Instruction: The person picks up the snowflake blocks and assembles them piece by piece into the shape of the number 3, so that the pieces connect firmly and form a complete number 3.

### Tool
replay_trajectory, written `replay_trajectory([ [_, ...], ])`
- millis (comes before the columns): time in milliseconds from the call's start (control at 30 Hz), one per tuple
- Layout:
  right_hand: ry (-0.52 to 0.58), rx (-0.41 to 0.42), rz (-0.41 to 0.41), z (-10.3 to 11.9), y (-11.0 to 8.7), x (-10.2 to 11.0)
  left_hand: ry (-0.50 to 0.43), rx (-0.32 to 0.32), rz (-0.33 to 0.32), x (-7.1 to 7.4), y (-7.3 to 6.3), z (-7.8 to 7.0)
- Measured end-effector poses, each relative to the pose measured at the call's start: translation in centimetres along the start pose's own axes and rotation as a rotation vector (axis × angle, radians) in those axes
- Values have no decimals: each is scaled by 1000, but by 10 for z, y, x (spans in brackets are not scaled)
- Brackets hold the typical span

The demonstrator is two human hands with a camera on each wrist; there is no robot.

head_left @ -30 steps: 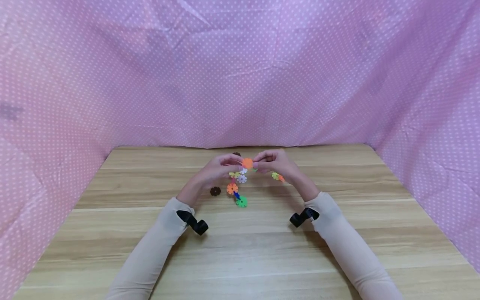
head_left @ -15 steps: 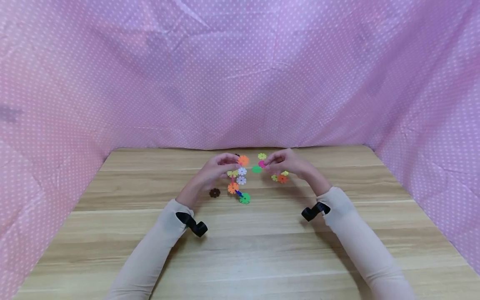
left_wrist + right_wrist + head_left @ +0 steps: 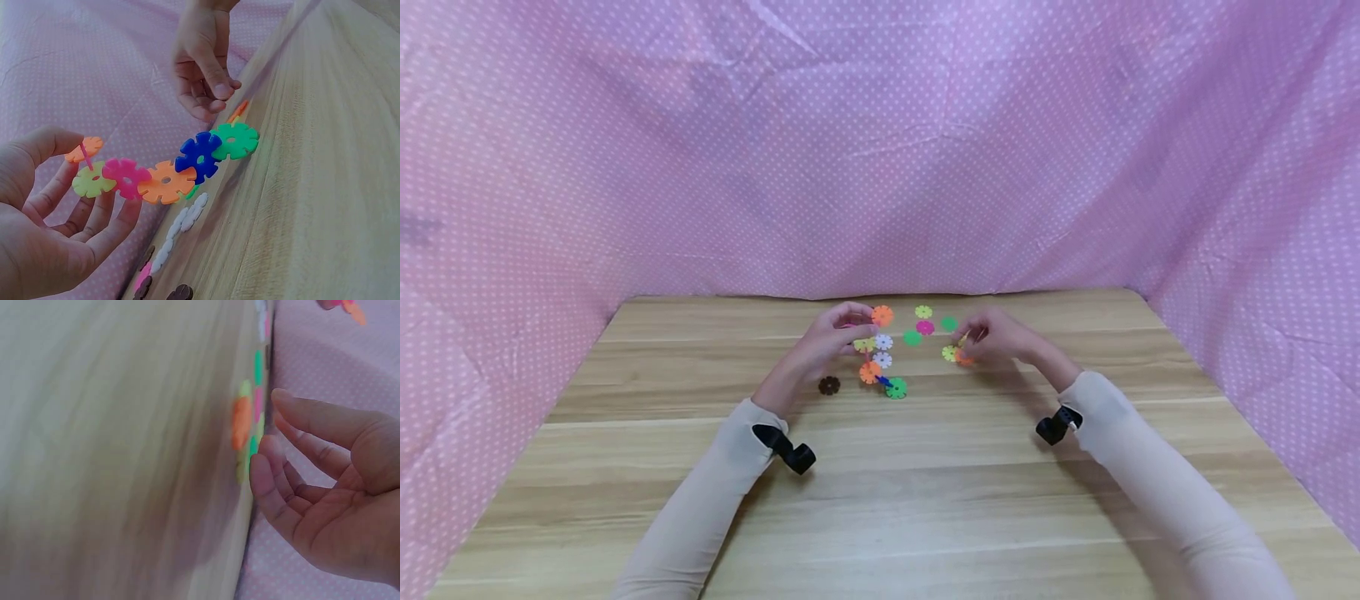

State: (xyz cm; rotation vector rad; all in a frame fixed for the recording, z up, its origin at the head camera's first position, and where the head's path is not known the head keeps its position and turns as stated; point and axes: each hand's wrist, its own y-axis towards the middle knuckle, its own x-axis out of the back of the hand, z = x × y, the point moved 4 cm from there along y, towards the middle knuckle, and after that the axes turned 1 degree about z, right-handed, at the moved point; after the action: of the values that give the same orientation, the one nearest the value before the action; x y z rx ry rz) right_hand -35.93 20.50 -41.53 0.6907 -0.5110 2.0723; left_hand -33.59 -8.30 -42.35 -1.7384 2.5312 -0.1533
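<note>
My left hand [image 3: 823, 343] pinches one end of a chain of interlocking flower-shaped plastic discs. In the left wrist view the chain runs from an orange disc [image 3: 94, 144] through pink, yellow-green [image 3: 84, 184], pink [image 3: 119, 169], orange [image 3: 153, 187] and blue [image 3: 190, 165] to a green disc [image 3: 244, 150] at its free end, held above the table. My right hand [image 3: 1000, 335] is low over loose discs on the right, thumb and fingers apart with nothing visible between them. Closest to it are a yellow-green disc [image 3: 950, 353] and an orange disc [image 3: 240, 425].
Loose white discs [image 3: 883, 342], green discs [image 3: 912, 337], a pink disc [image 3: 924, 328] and a yellow disc [image 3: 923, 312] lie between the hands. A dark brown disc [image 3: 829, 386] sits near the left wrist. Pink dotted cloth [image 3: 880, 167] hangs behind the wooden table [image 3: 880, 500].
My right hand has left the chain and moved right and down to the loose discs there. The left hand keeps hold of the chain, whose green end has swung slightly up and right.
</note>
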Motion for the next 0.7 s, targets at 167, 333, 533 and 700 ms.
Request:
replay_trajectory([
  [167, -27, -9, 4, -7, -2, -2, -2, 4, -9, 0, 0, 1],
  [333, -40, -61, 16, -7, -3, -3, -2, -8, -4, 0, 0, 0],
  [533, -45, -91, 21, -9, -4, -4, 3, -23, 16, -1, 0, 0],
  [700, -11, -86, 51, -11, -5, -3, 7, -28, 29, 0, 0, 1],
])
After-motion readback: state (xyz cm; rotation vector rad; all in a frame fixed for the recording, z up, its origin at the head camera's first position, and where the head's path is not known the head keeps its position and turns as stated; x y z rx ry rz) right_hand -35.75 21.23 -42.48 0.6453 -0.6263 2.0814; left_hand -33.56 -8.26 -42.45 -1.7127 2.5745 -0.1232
